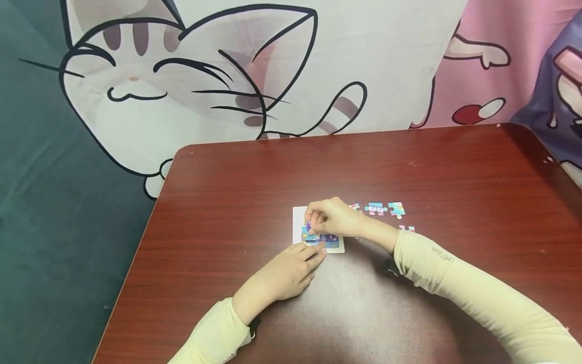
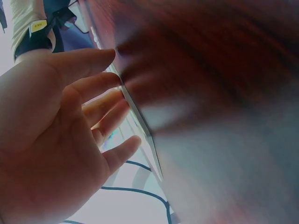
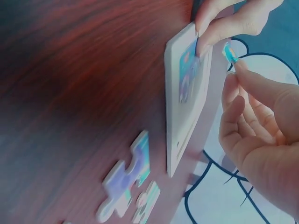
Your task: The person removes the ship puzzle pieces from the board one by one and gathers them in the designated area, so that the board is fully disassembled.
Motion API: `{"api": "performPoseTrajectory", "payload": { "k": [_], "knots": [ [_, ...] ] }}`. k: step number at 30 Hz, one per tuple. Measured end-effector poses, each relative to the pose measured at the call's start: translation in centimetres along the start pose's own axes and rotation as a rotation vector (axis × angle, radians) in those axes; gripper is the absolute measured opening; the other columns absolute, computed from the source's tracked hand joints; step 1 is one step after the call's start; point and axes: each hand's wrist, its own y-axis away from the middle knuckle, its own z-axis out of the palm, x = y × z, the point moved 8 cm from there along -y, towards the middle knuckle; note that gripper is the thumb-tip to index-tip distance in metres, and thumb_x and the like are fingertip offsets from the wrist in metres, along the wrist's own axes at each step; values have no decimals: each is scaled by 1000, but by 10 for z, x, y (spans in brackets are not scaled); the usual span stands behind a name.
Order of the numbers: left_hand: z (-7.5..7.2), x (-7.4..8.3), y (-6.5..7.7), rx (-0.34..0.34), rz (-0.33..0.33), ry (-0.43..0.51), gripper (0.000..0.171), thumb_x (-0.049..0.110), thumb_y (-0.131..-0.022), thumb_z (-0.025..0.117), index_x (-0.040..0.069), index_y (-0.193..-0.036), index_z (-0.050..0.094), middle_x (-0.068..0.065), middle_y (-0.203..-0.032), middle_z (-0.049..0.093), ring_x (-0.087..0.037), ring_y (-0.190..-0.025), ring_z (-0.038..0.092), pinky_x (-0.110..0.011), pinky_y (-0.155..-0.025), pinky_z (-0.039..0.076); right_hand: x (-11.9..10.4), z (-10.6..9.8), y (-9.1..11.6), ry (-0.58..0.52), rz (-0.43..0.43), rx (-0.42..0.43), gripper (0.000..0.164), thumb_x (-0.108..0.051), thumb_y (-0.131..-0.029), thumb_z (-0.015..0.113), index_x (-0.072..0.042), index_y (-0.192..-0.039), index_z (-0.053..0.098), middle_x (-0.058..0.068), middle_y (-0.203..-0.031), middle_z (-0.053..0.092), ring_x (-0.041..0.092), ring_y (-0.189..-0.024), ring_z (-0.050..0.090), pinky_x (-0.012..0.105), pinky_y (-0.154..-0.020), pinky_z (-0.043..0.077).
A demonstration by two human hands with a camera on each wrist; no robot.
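Note:
A puzzle board [image 1: 297,217] with a white border lies on the table, joined blue and purple pieces [image 1: 332,241] in its lower part. My right hand [image 1: 335,217] is over the board and pinches a small puzzle piece [image 3: 230,52] between thumb and fingertips. That piece is held above the board's surface, apart from it in the right wrist view. My left hand [image 1: 286,270] rests at the board's near left edge, its fingers reaching onto the board and the joined pieces. In the left wrist view, the left hand's palm [image 2: 51,135] shows with nothing gripped.
Loose puzzle pieces lie right of the board, among them a blue and pink one [image 1: 375,208], a blue and yellow one [image 1: 396,209] and one [image 1: 407,229] partly behind the right forearm. The reddish-brown table [image 1: 218,212] ends at a cat-patterned cloth [image 1: 386,65].

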Motion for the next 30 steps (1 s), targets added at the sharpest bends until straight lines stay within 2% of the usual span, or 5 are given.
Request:
{"api": "performPoseTrajectory", "payload": {
  "k": [9, 17, 30],
  "knots": [
    [1, -3, 0, -13, -3, -12, 50, 28, -95, 50, 13, -142, 42, 0, -145, 41, -16, -120, 45, -32, -102, 36, 12, -10, 22, 9, 40, 20, 18, -10, -76, 76, -9, -88, 63, -5, -72, 62, 7, -68, 59, 21, -68, 52],
    [0, -5, 1, -40, -15, 33, 49, 29, -97, 47, 15, -143, 40, 2, -149, 35, -16, -127, 42, -38, -106, 30, 25, -25, 49, -5, 70, 33, 19, -10, -76, 77, -10, -90, 63, -6, -74, 63, 6, -66, 60, 24, -69, 52],
    [-1, -5, -1, -43, -10, 78, 48, 28, -97, 48, 14, -142, 42, 1, -149, 35, -16, -122, 44, -36, -104, 34, 43, -32, 92, 26, 144, 44, 21, -13, -75, 78, -12, -89, 61, -8, -75, 61, 4, -67, 58, 22, -69, 52]
  ]
}}
